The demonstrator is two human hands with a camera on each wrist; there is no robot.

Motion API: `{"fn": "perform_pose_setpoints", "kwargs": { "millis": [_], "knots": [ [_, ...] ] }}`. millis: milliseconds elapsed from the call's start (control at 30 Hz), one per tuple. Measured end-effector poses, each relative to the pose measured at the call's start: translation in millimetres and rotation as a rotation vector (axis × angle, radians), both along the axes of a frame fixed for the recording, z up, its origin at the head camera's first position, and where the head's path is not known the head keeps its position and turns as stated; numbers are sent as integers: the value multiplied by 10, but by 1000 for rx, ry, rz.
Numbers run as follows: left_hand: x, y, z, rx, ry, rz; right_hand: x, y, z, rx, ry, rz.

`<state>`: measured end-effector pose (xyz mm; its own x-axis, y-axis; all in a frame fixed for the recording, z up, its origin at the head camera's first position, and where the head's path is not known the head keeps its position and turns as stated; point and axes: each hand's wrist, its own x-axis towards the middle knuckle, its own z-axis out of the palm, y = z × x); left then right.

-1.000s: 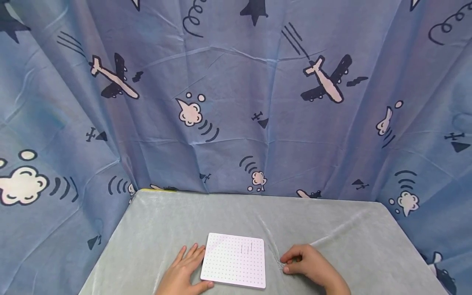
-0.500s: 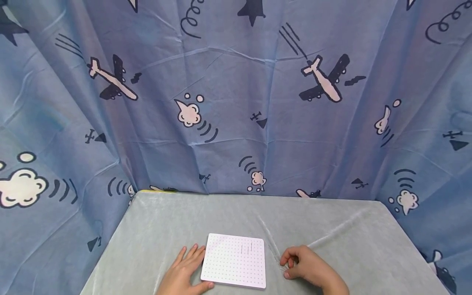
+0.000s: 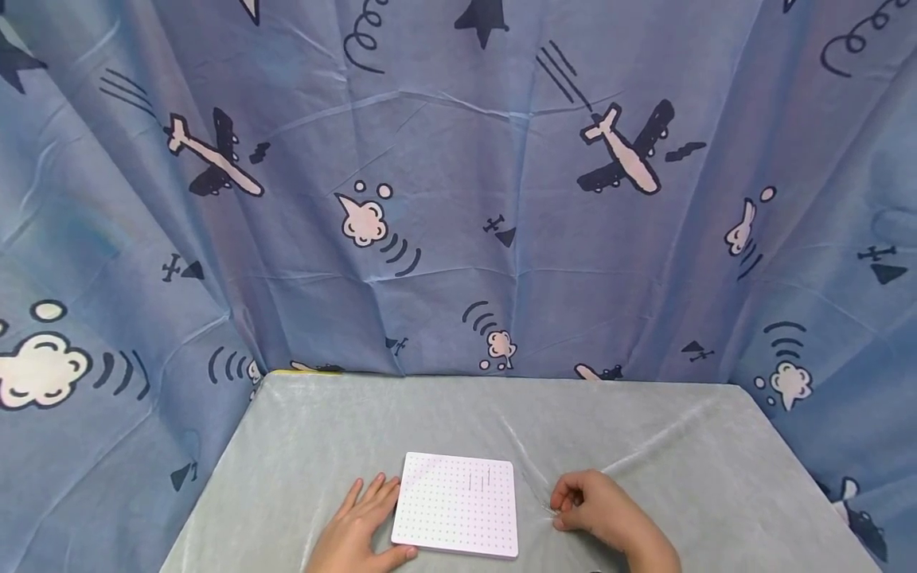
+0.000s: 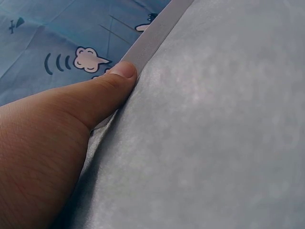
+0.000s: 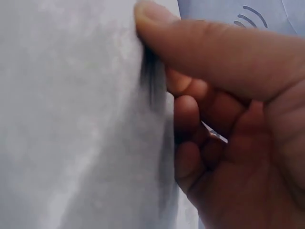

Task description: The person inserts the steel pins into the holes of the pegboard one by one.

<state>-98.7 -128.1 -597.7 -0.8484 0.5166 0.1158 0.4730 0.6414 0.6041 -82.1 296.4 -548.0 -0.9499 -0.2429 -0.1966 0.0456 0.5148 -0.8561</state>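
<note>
A white board (image 3: 454, 525) with rows of small holes lies on the grey cloth, several thin dark lines, like upright pins, near its upper right. My left hand (image 3: 354, 529) lies along its left side, fingers straight and fingertips at the edge. In the left wrist view the thumb (image 4: 109, 88) presses the board's side (image 4: 147, 45). Right of the board, my right hand (image 3: 602, 509) rests on the cloth with curled fingers. Thumb and index tip close on fine dark needle-like pins (image 5: 150, 76), shown blurred under the thumb; how many is hidden.
Grey velvety cloth (image 3: 401, 414) covers the table, with creases running right of the board. A blue curtain (image 3: 444, 199) printed with planes and clouds hangs behind and at both sides. A yellow strip (image 3: 308, 372) shows at the table's far left edge.
The right hand's thumb and index finger have shifted slightly over the thin pins, parting and drawing closer again. The left hand and board stay put; the head view drifts a little.
</note>
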Motion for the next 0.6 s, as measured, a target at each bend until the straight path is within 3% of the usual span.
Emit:
{"fn": "perform_pose_setpoints", "kwargs": {
  "millis": [167,367,600],
  "knots": [
    [3,6,20,-10,-41,9,7,-43,59,105,60,-44],
    [-1,18,16,-2,-11,4,11,-105,109,198,90,-86],
    [-1,6,27,-13,-43,3,12,-95,94,184,64,-78]
  ]
}}
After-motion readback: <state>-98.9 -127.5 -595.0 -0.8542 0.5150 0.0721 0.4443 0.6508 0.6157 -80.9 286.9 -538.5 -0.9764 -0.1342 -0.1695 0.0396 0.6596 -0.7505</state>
